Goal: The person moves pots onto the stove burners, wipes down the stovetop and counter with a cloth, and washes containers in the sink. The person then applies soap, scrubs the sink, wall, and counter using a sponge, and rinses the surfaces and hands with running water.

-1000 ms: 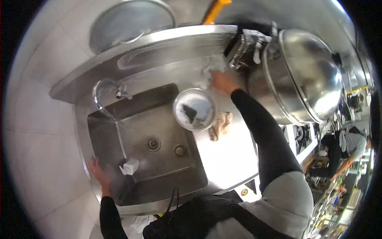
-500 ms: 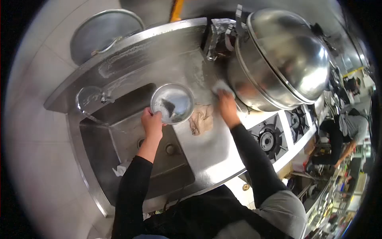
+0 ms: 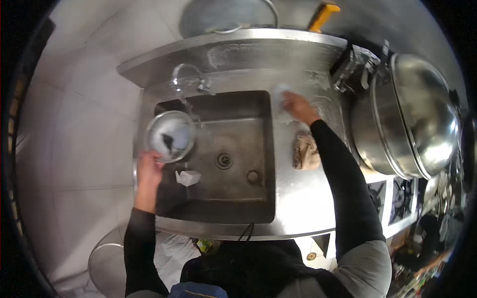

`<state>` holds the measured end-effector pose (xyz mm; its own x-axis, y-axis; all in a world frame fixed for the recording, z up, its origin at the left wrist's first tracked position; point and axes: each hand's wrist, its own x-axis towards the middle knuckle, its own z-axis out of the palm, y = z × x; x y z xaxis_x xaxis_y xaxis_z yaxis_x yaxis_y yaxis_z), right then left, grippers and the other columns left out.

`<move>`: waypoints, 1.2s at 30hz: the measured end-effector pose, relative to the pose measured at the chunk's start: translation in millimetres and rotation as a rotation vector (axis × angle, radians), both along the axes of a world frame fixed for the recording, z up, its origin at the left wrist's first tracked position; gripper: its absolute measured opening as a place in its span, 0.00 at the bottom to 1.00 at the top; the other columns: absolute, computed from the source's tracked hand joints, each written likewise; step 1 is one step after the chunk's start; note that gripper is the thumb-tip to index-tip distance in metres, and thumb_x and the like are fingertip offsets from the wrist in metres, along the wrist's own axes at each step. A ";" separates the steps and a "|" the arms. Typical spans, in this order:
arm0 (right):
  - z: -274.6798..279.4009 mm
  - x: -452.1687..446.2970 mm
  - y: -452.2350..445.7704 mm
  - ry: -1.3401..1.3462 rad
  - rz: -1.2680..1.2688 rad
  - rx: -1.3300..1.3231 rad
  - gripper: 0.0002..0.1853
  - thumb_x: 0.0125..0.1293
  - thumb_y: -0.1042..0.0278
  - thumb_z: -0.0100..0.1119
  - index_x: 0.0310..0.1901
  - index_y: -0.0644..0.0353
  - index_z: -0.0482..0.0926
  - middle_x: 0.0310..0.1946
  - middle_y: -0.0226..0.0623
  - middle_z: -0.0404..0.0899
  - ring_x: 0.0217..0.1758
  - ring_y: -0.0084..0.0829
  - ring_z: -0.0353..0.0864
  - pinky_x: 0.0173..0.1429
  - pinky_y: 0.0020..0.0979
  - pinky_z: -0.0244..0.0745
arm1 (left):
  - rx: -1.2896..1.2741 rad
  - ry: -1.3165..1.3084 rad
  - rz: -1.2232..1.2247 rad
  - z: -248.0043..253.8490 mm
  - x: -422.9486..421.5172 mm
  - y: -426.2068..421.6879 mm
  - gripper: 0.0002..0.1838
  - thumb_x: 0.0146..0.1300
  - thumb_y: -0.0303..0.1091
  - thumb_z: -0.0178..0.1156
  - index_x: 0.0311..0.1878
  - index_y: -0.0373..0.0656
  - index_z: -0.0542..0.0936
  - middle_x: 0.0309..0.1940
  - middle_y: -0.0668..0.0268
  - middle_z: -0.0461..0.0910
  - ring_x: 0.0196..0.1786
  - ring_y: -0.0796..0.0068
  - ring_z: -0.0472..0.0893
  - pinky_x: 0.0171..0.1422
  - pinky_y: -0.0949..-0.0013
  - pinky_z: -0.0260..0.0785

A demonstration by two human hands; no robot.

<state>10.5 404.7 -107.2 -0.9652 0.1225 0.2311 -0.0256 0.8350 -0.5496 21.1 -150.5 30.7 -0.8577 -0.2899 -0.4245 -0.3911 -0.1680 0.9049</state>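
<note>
My left hand [image 3: 150, 169] grips the near rim of a round metal bowl [image 3: 183, 154], which is over the left side of the sink [image 3: 233, 181]. Inside the bowl lie whitish suds and a dark piece [image 3: 167, 141]. My right hand [image 3: 298, 107] is closed on a pale cloth or sponge [image 3: 281, 91], blurred, pressed on the steel counter [image 3: 298, 191] right of the sink. A folded brown cloth [image 3: 306, 151] lies just below my right hand. Water runs from the faucet [image 3: 203, 85] beside the bowl.
A white box-shaped item [image 3: 188, 178] sits in the sink's left part. Large domed steel pots [image 3: 422, 114] stand at the right, near stove burners [image 3: 401, 198]. Crumpled foil [image 3: 355, 68] is behind them. An orange handle [image 3: 324, 18] shows beyond the raised back edge.
My left hand has carried the bowl from the counter beside the sink to the sink's left side. My right hand has moved the pale item away from the pots, towards the sink's back right corner.
</note>
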 end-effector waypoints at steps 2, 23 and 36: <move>5.7 19.4 -12.1 -0.004 0.253 -0.028 0.21 0.65 0.68 0.59 0.60 0.61 0.77 0.56 0.54 0.78 0.60 0.52 0.77 0.65 0.43 0.71 | -0.051 0.017 0.005 -12.4 -13.5 -34.4 0.19 0.49 0.19 0.57 0.44 0.49 0.68 0.28 0.72 0.73 0.21 0.81 0.70 0.20 0.77 0.63; 43.2 389.4 -92.4 -0.514 -0.729 -0.255 0.21 0.68 0.68 0.64 0.59 0.56 0.68 0.42 0.46 0.81 0.43 0.30 0.81 0.43 0.32 0.77 | -0.044 -0.497 -0.504 -350.7 82.7 49.2 0.12 0.51 0.24 0.59 0.41 0.38 0.73 0.30 0.61 0.76 0.27 0.69 0.76 0.24 0.65 0.68; 21.7 388.1 -72.5 -0.368 -0.634 0.211 0.24 0.69 0.70 0.60 0.65 0.61 0.69 0.58 0.56 0.76 0.58 0.51 0.78 0.62 0.44 0.74 | 0.049 -0.147 -0.298 -414.0 -11.5 79.4 0.32 0.63 0.27 0.59 0.70 0.48 0.60 0.57 0.60 0.73 0.45 0.67 0.79 0.37 0.66 0.76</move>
<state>398.6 332.2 -85.5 -0.7439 0.6681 -0.0121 0.6480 0.7169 -0.2570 9.6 -71.1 -383.3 -0.8303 -0.0116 -0.5572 -0.5552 -0.0688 0.8289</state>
